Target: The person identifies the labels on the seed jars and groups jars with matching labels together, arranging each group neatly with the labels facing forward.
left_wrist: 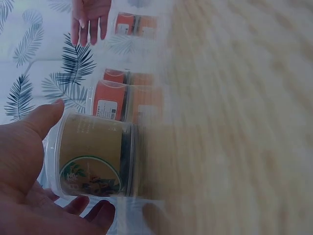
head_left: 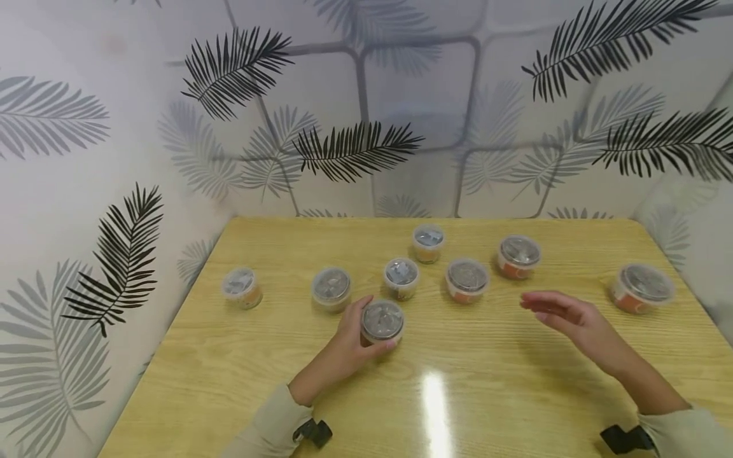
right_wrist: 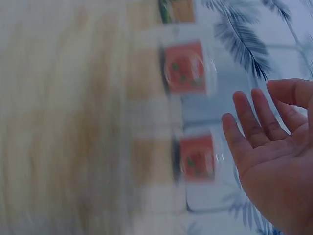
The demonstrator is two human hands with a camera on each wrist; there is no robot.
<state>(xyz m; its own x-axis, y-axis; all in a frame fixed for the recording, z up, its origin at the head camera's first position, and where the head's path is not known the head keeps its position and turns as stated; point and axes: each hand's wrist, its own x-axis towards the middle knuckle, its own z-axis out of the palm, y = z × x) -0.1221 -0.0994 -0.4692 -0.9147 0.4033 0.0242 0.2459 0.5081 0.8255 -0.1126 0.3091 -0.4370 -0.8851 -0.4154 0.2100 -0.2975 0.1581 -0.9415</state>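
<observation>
My left hand (head_left: pixel 347 337) grips a round, clear-lidded plastic tub (head_left: pixel 382 320) near the middle of the table, its thumb on the near side and fingers on the far side. In the left wrist view this tub (left_wrist: pixel 93 156) has a tan label with a green arc. My right hand (head_left: pixel 581 321) is held over the right half of the table, fingers extended and nothing in it. Nearest to that hand are a red-labelled tub (head_left: pixel 518 256) behind it and another wide red-labelled tub (head_left: pixel 641 288) to its right.
More lidded tubs stand on the wooden table (head_left: pixel 229 394): one at far left (head_left: pixel 242 287), a wider tub (head_left: pixel 331 288) beside my left hand, two small tubs (head_left: pixel 401 273) (head_left: pixel 428 243) behind it, and a red-labelled tub (head_left: pixel 466 280) right of them. A leaf-patterned wall covering (head_left: pixel 412 95) borders the back.
</observation>
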